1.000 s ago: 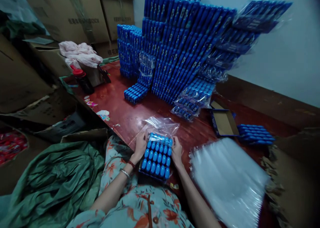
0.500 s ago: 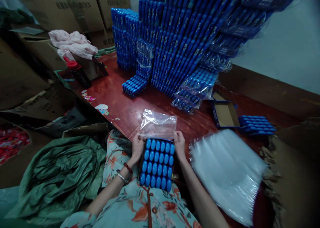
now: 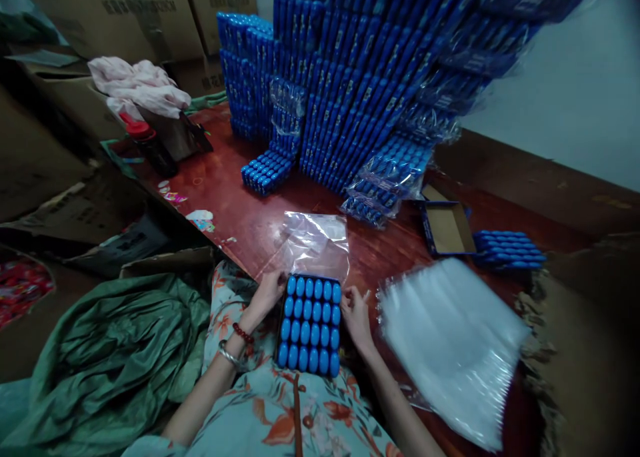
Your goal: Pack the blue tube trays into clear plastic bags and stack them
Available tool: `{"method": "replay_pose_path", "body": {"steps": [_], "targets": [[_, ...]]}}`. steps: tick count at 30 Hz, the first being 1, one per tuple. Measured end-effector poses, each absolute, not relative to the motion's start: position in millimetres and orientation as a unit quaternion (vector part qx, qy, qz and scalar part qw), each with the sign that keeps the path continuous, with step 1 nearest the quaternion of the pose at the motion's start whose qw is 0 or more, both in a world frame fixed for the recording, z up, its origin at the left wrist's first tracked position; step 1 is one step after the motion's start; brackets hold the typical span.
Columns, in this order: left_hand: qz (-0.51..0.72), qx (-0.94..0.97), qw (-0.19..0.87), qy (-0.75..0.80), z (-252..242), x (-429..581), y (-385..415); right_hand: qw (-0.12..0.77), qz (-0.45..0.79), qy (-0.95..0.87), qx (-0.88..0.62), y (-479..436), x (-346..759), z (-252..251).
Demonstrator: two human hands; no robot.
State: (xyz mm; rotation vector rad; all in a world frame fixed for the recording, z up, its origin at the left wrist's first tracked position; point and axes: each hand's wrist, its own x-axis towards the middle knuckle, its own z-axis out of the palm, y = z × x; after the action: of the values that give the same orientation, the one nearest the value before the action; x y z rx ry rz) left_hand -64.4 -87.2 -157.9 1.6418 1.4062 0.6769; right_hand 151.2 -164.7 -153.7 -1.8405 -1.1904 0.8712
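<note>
A box of shiny blue oval pieces point(image 3: 310, 327) in rows rests against my lap at the table's edge. From its far end a clear plastic bag point(image 3: 317, 240) stretches out flat over the table; how far it covers the box is hard to see. At the upper left corner my left hand point(image 3: 269, 291) is closed, its fingertips pinching the bag's edge. My right hand point(image 3: 357, 317) is beside the upper right side, thumb and fingers bent together on the bag's edge, another finger raised.
Tall stacks of wrapped blue packs point(image 3: 360, 83) stand at the back. A pile of clear bags point(image 3: 455, 343) lies to the right, near an open shallow box point(image 3: 447, 227) and a blue pack point(image 3: 510, 249). Leftward are a red-capped bottle point(image 3: 150, 147) and green cloth point(image 3: 120, 357).
My right hand has slid nearer me along the box's side, with a finger now lifted. My left hand has shifted slightly outward. The bag lies flatter beyond the box.
</note>
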Motion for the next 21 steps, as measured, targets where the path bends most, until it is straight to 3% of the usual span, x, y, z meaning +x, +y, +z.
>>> {"method": "replay_pose_path", "body": {"steps": [6,10,15,21], "targets": [[0.248,0.681,0.364,0.585,-147,-64,-101,0.279,0.273,-0.522,-0.759,-168,164,-145],[0.319,0.687,0.337,0.559,-144,-57,-89,0.323,0.243,-0.556,-0.726,-140,175,-140],[0.350,0.662,0.418,0.515,-135,-60,-77,0.388,0.374,-0.544,-0.643,-118,182,-131],[0.313,0.763,0.380,0.419,-122,-82,-118,0.356,0.281,-0.605,-0.655,-171,175,-117]]}}
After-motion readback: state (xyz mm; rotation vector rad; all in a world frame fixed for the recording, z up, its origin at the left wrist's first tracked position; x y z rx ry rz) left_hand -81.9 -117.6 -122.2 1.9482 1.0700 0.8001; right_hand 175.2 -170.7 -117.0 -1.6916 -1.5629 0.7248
